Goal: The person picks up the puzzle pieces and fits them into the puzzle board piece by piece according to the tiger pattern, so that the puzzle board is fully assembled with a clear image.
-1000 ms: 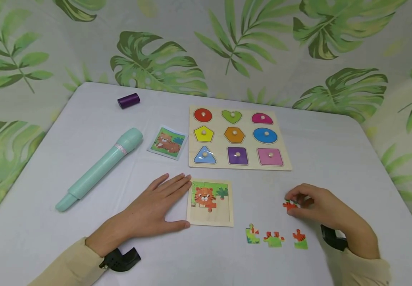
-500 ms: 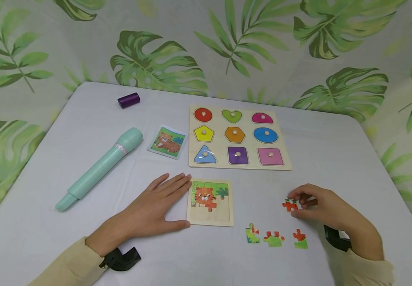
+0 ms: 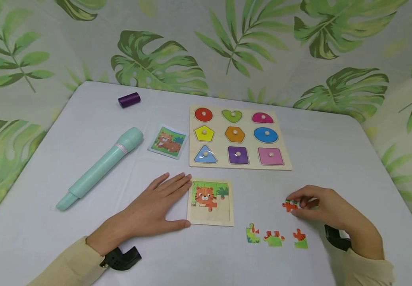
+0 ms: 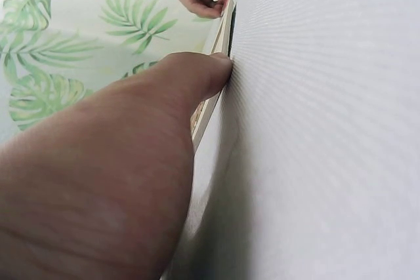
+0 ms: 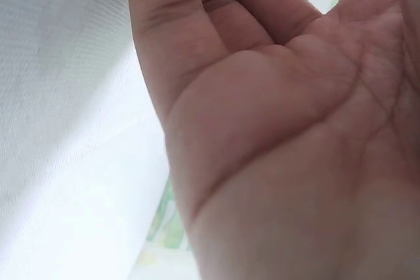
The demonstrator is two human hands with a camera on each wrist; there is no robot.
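Observation:
My left hand lies flat on the table with fingers spread. Its fingertips and thumb touch the left edge of a square wooden puzzle tray, partly filled with a tiger's head picture. In the left wrist view the thumb presses against the tray's side. To the right, my right hand pinches a red-orange jigsaw piece between thumb and fingers, low over the cloth. Nearer me lie three more jigsaw pieces: a green one, a green and red one and an orange and green one.
Behind the tray lies a wooden shape board with several coloured knobbed shapes. A tiger picture card is beside it. At the left rest a mint-green tube-shaped object and a purple cylinder. A leaf-patterned cloth hangs behind.
My right hand has shifted slightly to the right and its grip on the jigsaw piece has moved, showing more of the piece. The left hand and tray stay where they were.

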